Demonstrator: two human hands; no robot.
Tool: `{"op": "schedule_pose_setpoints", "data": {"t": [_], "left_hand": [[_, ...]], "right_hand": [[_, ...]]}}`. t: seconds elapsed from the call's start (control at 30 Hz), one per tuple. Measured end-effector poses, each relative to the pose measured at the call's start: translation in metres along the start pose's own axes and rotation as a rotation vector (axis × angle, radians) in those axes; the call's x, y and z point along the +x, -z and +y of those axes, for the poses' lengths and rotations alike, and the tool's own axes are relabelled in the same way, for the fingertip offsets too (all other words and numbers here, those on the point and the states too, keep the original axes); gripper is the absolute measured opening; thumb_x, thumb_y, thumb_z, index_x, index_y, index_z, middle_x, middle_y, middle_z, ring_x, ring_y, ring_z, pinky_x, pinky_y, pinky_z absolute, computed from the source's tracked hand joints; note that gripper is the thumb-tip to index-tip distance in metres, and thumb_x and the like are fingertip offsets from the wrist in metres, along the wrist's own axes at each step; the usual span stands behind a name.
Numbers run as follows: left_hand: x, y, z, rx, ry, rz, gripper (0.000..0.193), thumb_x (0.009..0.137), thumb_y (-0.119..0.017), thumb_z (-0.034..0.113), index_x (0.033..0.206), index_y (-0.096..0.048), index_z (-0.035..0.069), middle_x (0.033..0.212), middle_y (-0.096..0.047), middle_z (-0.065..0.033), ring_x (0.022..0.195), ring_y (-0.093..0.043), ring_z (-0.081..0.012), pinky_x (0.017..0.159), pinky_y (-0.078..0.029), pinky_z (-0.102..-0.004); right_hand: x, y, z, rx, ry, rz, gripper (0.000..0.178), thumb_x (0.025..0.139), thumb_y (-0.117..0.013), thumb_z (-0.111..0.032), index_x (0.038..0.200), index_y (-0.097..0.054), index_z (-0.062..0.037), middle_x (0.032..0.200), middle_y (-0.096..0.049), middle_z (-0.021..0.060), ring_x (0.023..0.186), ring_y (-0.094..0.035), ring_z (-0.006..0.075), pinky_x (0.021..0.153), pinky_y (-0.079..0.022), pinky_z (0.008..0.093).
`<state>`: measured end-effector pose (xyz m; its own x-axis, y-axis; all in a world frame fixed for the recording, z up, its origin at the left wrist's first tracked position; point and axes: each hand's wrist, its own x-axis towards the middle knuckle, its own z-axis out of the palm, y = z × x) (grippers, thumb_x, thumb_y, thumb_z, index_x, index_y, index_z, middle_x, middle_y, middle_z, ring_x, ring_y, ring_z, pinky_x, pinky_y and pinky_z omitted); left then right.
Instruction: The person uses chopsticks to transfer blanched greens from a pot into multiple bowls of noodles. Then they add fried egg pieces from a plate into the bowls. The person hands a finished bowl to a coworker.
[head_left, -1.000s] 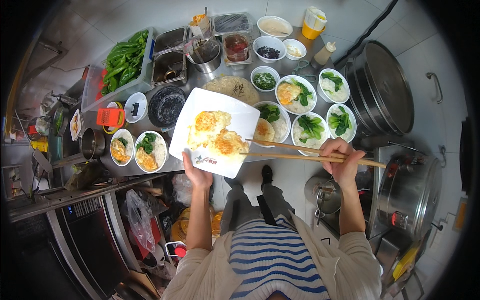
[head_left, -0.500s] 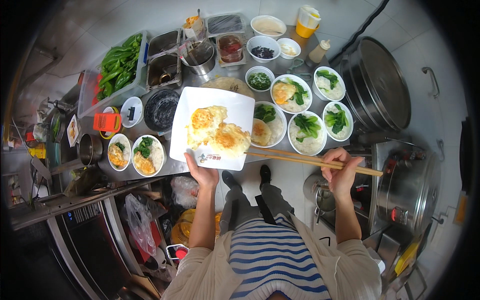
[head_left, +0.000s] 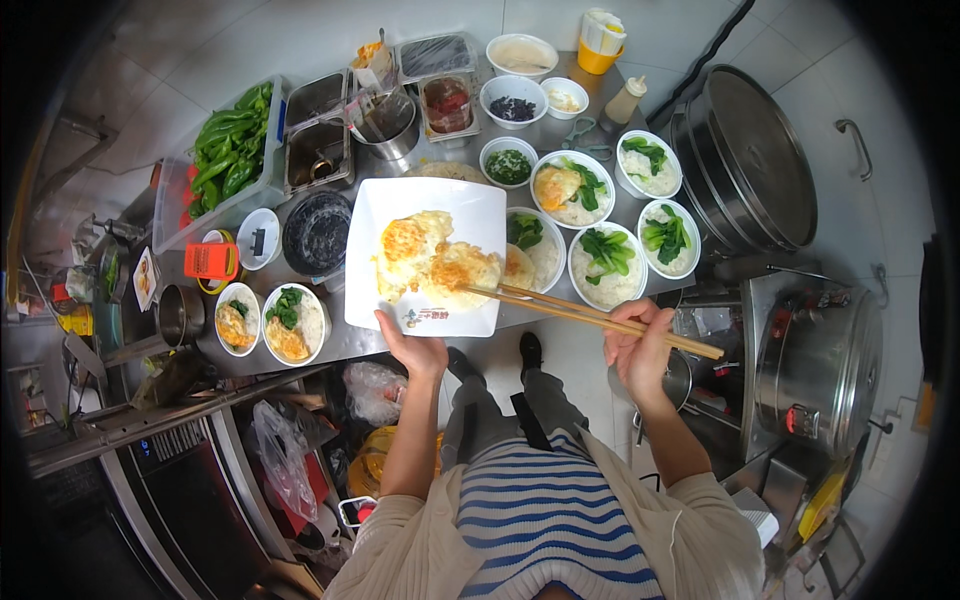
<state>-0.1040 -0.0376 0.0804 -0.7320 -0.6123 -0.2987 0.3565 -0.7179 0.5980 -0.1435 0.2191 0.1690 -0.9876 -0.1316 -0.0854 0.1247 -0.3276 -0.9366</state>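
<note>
My left hand [head_left: 414,347] grips the near edge of a white square plate [head_left: 365,235], held up in front of the counter. Two fried eggs [head_left: 413,244] lie side by side on it. In my right hand [head_left: 641,345] is a pair of wooden chopsticks [head_left: 585,315], their tips at the right-hand egg's lower side. Just right of the plate, a white bowl [head_left: 553,255] of rice, greens and an egg is partly hidden by it. Beyond are a bowl with rice, greens and egg [head_left: 556,187] and bowls of rice with greens [head_left: 612,280]. Two more egg-topped bowls [head_left: 288,342] stand at left.
A clear bin of green peppers [head_left: 222,160] stands at the far left beside metal sauce trays [head_left: 317,155]. Small bowls of chopped greens [head_left: 508,166] and dark bits sit at the back. Large stacked steamers [head_left: 755,165] flank the right, with a metal pot [head_left: 815,365] nearer.
My right hand has moved left and slightly down, bringing the chopstick tips from the plate's edge onto the right-hand egg. The plate has shifted only slightly.
</note>
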Motion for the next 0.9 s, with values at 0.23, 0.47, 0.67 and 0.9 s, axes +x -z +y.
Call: {"op": "schedule_pose_setpoints", "data": {"t": [0.23, 0.47, 0.67, 0.9], "left_hand": [[-0.005, -0.003, -0.009, -0.024, 0.032, -0.017, 0.057, 0.097, -0.038, 0.046, 0.14, -0.033, 0.009, 0.137, -0.043, -0.006, 0.125, -0.043, -0.0234, 0.103, -0.034, -0.0393], [-0.008, 0.004, -0.022, 0.095, 0.122, -0.011, 0.059, 0.097, -0.035, 0.049, 0.14, -0.032, 0.01, 0.135, -0.045, -0.0082, 0.124, -0.043, -0.0246, 0.104, -0.032, -0.0396], [-0.014, -0.001, -0.044, 0.109, 0.195, -0.028, 0.059, 0.096, -0.037, 0.049, 0.139, -0.033, 0.008, 0.135, -0.044, -0.0083, 0.125, -0.043, -0.025, 0.104, -0.033, -0.0398], [-0.001, -0.007, -0.073, 0.161, 0.198, -0.002, 0.057, 0.098, -0.035, 0.046, 0.14, -0.032, 0.008, 0.136, -0.043, -0.0087, 0.125, -0.042, -0.0245, 0.105, -0.032, -0.0395]], "right_hand": [[0.012, -0.005, 0.021, 0.081, 0.036, 0.19, 0.051, 0.1, -0.03, -0.045, 0.079, -0.052, -0.0033, 0.058, -0.05, 0.0071, 0.039, -0.032, 0.008, 0.036, -0.022, 0.0219], [0.017, 0.033, 0.02, 0.199, -0.111, 0.496, 0.046, 0.099, -0.039, -0.042, 0.074, -0.051, -0.0054, 0.052, -0.042, 0.0028, 0.037, -0.026, 0.0081, 0.036, -0.017, 0.0227], [0.005, 0.086, 0.012, 0.209, -0.142, 0.642, 0.045, 0.097, -0.043, -0.045, 0.075, -0.051, -0.006, 0.053, -0.045, 0.0054, 0.037, -0.025, 0.0084, 0.035, -0.017, 0.0226], [-0.001, 0.161, -0.001, 0.257, -0.092, 0.782, 0.045, 0.098, -0.042, -0.043, 0.074, -0.052, -0.0058, 0.054, -0.046, 0.0054, 0.039, -0.027, 0.0074, 0.035, -0.02, 0.0208]]}}
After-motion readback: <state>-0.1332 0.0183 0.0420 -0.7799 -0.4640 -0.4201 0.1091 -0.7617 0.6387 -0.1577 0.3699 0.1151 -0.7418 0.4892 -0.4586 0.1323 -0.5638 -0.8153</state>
